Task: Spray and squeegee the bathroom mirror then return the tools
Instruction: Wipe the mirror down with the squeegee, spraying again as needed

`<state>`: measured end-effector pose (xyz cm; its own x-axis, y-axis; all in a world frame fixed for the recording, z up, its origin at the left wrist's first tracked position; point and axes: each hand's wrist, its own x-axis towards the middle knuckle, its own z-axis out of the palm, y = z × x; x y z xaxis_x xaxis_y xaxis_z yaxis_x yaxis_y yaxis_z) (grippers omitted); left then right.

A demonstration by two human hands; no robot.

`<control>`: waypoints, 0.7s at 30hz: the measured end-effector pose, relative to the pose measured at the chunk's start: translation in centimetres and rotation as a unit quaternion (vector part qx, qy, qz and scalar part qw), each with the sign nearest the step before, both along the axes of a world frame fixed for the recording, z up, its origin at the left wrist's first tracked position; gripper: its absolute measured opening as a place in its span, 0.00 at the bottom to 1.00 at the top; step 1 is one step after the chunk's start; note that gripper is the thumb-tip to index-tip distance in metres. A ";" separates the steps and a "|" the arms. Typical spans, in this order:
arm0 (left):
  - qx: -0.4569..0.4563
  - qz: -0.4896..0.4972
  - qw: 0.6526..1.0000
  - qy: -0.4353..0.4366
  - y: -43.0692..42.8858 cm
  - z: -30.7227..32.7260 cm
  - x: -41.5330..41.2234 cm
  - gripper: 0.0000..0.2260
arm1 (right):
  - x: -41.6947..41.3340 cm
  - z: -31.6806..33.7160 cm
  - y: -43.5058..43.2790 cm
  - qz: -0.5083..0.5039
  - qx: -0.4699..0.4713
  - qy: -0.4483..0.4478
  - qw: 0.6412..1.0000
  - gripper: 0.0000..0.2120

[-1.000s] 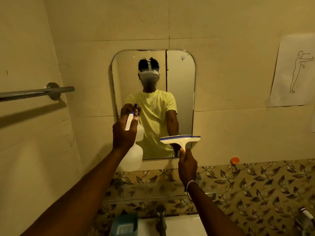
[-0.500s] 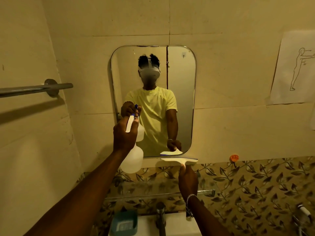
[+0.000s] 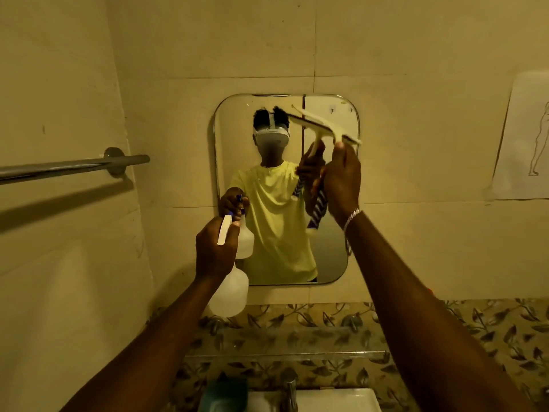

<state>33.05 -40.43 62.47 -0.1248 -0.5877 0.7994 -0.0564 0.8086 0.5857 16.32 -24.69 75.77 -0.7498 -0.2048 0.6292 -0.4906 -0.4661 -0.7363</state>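
A rounded wall mirror (image 3: 332, 257) hangs ahead and reflects a person in a yellow shirt. My left hand (image 3: 215, 248) grips a white spray bottle (image 3: 230, 292) by its trigger head, nozzle pointed at the mirror's lower left. My right hand (image 3: 341, 179) holds a cream squeegee (image 3: 323, 123) by its blue-striped handle. The blade lies tilted against the upper right of the glass, its left end higher than its right.
A chrome towel bar (image 3: 74, 166) sticks out from the left wall. Below the mirror run a leaf-patterned tile band and a glass shelf (image 3: 285, 353). A tap (image 3: 289, 388), a white basin (image 3: 335, 399) and a teal object (image 3: 222, 395) sit at the bottom. A drawing on paper (image 3: 525, 138) hangs at right.
My right hand has lifted the squeegee from below the mirror's bottom edge to its upper right and tilted the blade. My left hand stays put with the bottle.
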 end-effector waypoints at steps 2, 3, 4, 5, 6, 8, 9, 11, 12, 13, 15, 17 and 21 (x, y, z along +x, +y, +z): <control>-0.008 0.004 1.000 -0.001 -0.3 0.0 0.4 0.12 | -0.2 3.6 -1.3 -0.040 -0.002 0.012 0.999 0.15; -0.012 0.006 1.000 0.000 -0.4 0.1 0.6 0.11 | -0.4 5.0 -2.0 -0.049 0.007 0.016 0.999 0.14; -0.015 0.007 1.000 0.002 -0.5 0.1 0.7 0.11 | -0.5 6.1 -2.7 -0.052 0.021 0.015 0.998 0.14; -0.018 0.008 1.000 0.004 -0.6 0.2 0.9 0.10 | -0.5 7.1 -3.5 -0.053 0.038 0.010 0.998 0.15; -0.021 0.010 1.000 0.005 -0.7 0.4 1.0 0.10 | -0.4 7.7 -4.2 -0.052 0.053 0.003 0.997 0.16; -0.027 0.016 0.999 0.006 -0.8 0.5 1.2 0.10 | 0.4 8.2 -5.5 -0.045 0.071 -0.005 0.996 0.16; -0.030 0.019 0.999 0.006 -0.9 0.6 1.2 0.10 | 1.0 8.1 -6.2 -0.043 0.077 0.000 0.996 0.15; -0.035 0.022 0.999 0.009 -0.9 0.7 1.3 0.10 | 2.5 7.4 -7.6 -0.054 0.093 0.009 0.994 0.14; -0.037 0.021 0.999 0.011 -0.9 0.7 1.3 0.10 | 3.3 6.9 -8.0 -0.069 0.097 0.016 0.993 0.14; -0.039 0.019 0.999 0.011 -0.9 0.8 1.4 0.10 | 3.9 6.3 -8.4 -0.085 0.109 0.034 0.990 0.14; -0.038 0.013 0.999 0.014 -0.9 0.8 1.5 0.10 | 4.9 4.6 -9.1 -0.097 0.168 0.125 0.973 0.13; -0.038 0.011 0.999 0.016 -1.0 0.8 1.7 0.10 | 5.6 2.7 -9.5 -0.098 0.201 0.171 0.959 0.15; -0.033 0.010 0.999 0.017 -1.1 0.7 1.8 0.09 | 6.3 -2.1 -9.6 -0.135 0.193 0.200 0.951 0.29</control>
